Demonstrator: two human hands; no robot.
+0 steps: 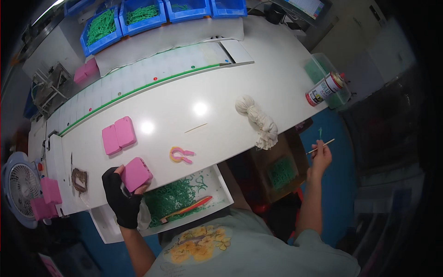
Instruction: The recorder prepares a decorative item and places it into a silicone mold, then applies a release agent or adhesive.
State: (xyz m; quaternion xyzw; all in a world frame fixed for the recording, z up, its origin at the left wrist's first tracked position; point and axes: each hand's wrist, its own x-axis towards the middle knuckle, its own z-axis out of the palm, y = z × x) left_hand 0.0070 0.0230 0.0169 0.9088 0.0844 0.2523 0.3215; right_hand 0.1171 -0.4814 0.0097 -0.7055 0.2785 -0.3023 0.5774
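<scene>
The pink block (137, 174) is held at the near left edge of the white table (226, 131), with the fingers of the black-gloved left hand (122, 196) clamped round its sides. Off to the right, beyond the table, a thin stick (329, 141) is pinched by the closed fingers of the right hand (321, 159); a small green piece (320, 132) is seen just beyond them (whether it is gripped or hung on the stick cannot be told). The step is judged to be handling of that piece; next, a steady block and a controlled release seem called for.
</scene>
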